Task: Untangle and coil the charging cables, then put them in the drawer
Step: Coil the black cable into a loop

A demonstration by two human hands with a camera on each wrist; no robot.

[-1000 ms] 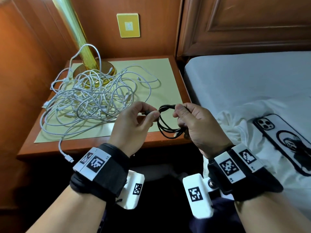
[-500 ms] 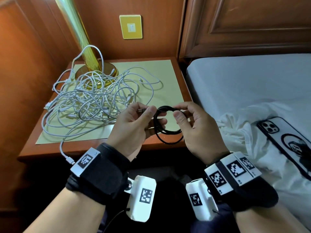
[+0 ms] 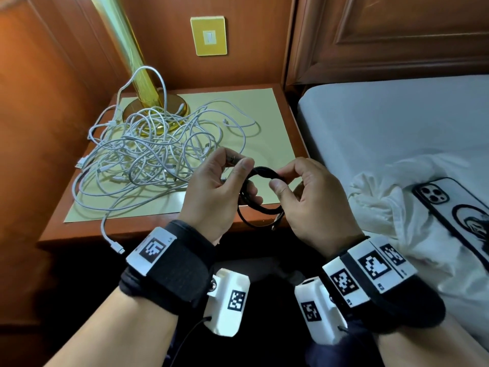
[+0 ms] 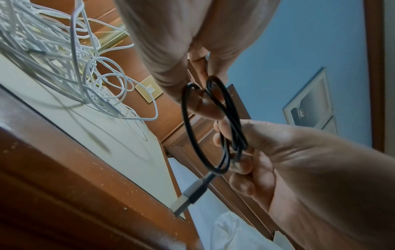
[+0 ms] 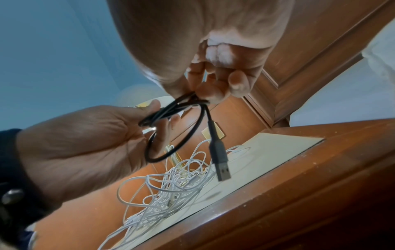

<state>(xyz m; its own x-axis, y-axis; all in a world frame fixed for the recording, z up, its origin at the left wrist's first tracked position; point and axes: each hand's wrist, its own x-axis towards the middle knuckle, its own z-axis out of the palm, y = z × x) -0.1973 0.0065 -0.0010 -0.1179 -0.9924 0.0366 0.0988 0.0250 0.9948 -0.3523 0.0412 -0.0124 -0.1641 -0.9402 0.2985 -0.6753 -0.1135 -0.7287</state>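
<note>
While both hands (image 3: 217,192) (image 3: 315,205) grip the coiled black cable (image 3: 260,207), its USB plug (image 5: 221,162) hangs downward

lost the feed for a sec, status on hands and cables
Left hand and right hand both grip the coiled black cable. USB plug dangling. White cables tangled on nightstand. No drawer in view.

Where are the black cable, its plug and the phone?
black cable (image 3: 264,171): head view, top of the coil between the hands.
plug (image 5: 222,167): right wrist view, metal end hanging down.
phone (image 3: 460,218): head view, its back, on the bed.
</note>
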